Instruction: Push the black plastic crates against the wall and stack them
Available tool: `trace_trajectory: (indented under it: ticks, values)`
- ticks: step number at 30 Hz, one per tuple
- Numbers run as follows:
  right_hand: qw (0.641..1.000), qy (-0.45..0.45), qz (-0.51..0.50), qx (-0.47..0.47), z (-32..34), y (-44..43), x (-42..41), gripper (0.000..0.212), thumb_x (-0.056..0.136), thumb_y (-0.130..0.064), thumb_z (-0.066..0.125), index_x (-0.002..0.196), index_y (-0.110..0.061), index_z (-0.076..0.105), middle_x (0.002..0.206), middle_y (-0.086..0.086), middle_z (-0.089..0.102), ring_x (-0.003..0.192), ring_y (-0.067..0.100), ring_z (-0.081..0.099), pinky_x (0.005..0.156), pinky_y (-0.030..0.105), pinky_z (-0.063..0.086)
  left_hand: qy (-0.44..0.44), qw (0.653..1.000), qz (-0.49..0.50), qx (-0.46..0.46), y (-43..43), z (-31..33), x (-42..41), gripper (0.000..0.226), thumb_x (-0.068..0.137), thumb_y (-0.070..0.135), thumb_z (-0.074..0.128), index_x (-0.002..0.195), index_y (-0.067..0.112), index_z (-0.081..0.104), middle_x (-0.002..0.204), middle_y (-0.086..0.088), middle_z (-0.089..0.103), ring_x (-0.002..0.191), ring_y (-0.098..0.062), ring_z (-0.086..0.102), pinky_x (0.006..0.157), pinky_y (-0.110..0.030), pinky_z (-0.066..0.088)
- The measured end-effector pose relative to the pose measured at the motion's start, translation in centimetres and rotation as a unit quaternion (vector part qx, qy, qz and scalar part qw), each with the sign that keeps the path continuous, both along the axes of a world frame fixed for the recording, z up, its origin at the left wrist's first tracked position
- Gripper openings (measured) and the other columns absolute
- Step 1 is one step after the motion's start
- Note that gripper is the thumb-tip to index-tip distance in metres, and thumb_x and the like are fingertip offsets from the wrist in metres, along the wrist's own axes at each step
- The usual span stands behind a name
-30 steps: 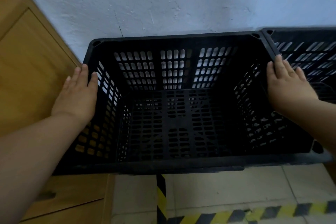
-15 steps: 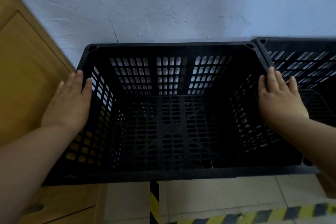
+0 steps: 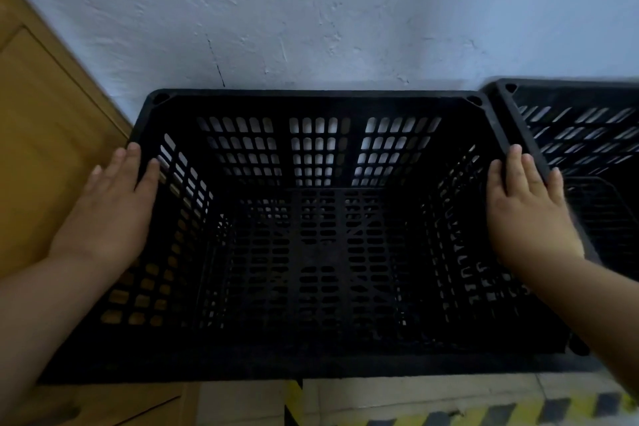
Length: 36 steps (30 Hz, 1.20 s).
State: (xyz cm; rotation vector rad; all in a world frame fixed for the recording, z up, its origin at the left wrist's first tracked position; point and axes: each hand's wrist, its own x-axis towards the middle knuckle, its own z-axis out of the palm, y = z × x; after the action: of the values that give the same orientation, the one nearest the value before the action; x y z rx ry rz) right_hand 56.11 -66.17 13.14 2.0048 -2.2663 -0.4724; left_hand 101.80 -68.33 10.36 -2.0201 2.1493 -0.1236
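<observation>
A large black slatted plastic crate [image 3: 311,95] fills the middle of the view, its far rim close against the pale wall [image 3: 311,10]. My left hand [image 3: 110,211] lies on the crate's left rim, thumb inside and fingers outside. My right hand [image 3: 529,214] holds the right rim the same way, thumb inside the crate. A second black crate [image 3: 587,135] stands directly to the right, its rim touching the first one's, also at the wall. Nothing lies inside the crate.
A wooden cabinet [image 3: 41,149] stands tight against the crate's left side. Tiled floor with yellow-and-black hazard tape [image 3: 484,415] shows below the near rim.
The crate and both hands sit lower in the view than a second ago, with more wall showing above. Both hands keep the same hold on the side rims.
</observation>
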Motion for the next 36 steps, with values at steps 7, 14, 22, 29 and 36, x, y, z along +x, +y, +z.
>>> trace_trajectory:
  ticks: [7, 14, 22, 29, 36]
  values:
    - [1.0, -0.001, 0.002, 0.005, 0.0, 0.0, 0.0, 0.072, 0.092, -0.003, 0.033, 0.142, 0.0, -0.019, 0.151, 0.024, -0.027, 0.142, 0.035, -0.021, 0.115, 0.051, -0.009, -0.014, 1.0, -0.005, -0.02, 0.3, -0.6, 0.2, 0.089, 0.071, -0.01, 0.064, 0.144, 0.001, 0.015, 0.154, -0.023, 0.007, 0.143, -0.034, 0.01, 0.114, -0.046, 0.011]
    - [1.0, -0.02, 0.022, -0.007, 0.2, -2.6, 0.3, 0.073, 0.091, -0.002, 0.032, 0.14, -0.001, -0.022, 0.151, 0.023, -0.028, 0.143, 0.034, -0.021, 0.115, 0.052, -0.008, -0.011, 0.999, 0.011, -0.039, -0.1, -1.4, 0.9, 0.091, 0.064, -0.013, 0.068, 0.142, -0.002, 0.023, 0.151, -0.025, 0.018, 0.139, -0.036, 0.021, 0.111, -0.052, 0.021]
    - [0.996, -0.035, 0.057, -0.057, -0.8, -3.6, -0.2, 0.079, 0.083, 0.003, 0.045, 0.142, -0.001, -0.008, 0.153, 0.023, -0.016, 0.145, 0.034, -0.009, 0.113, 0.048, -0.016, -0.026, 0.999, 0.01, -0.044, -0.9, -2.5, 1.9, 0.106, 0.048, -0.013, 0.078, 0.14, -0.001, 0.027, 0.149, -0.026, 0.024, 0.135, -0.038, 0.027, 0.104, -0.059, 0.028]
    - [0.999, -0.004, 0.033, -0.034, -1.3, -3.5, -0.6, 0.086, 0.072, 0.01, 0.057, 0.143, 0.002, 0.008, 0.153, 0.024, -0.005, 0.144, 0.034, 0.002, 0.107, 0.045, -0.023, -0.02, 0.999, 0.024, -0.041, -1.5, -3.9, 3.0, 0.119, 0.043, -0.007, 0.083, 0.143, 0.003, 0.02, 0.151, -0.022, 0.019, 0.136, -0.036, 0.024, 0.111, -0.057, 0.014]
    - [0.999, -0.028, 0.027, -0.02, -0.3, -3.4, 0.2, 0.068, 0.092, -0.004, 0.026, 0.137, -0.002, -0.025, 0.136, 0.015, -0.041, 0.142, 0.032, -0.023, 0.114, 0.051, -0.013, 0.019, 0.999, 0.042, -0.005, -2.1, -4.9, 3.5, 0.12, 0.052, 0.0, 0.081, 0.146, 0.009, 0.007, 0.155, -0.021, 0.011, 0.141, -0.038, 0.016, 0.119, -0.041, -0.003]
